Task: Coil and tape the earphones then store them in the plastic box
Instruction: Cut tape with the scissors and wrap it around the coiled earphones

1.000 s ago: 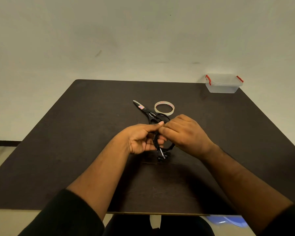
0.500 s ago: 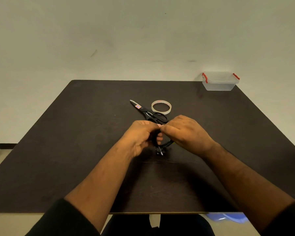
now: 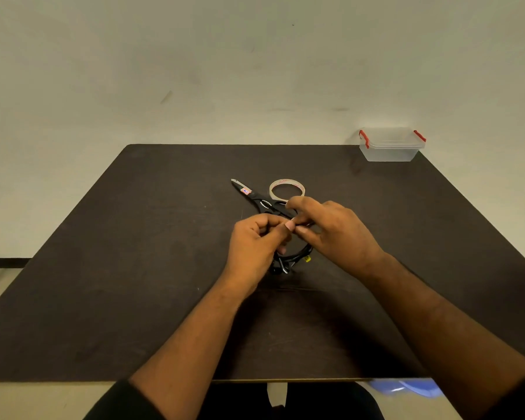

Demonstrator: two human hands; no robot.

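Left hand (image 3: 255,244) curled, pinching; right hand (image 3: 331,231) meets its fingertips, apparently pinching too.

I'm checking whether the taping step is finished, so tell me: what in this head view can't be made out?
- Most of the earphones: covered by the left hand and right hand; only a loop below shows.
- Any tape on the coil: hidden behind the meeting fingertips.
- Scissors handles: behind the right hand.
- Plastic box: too far to tell what is inside.
- Tape roll print: too small to read.
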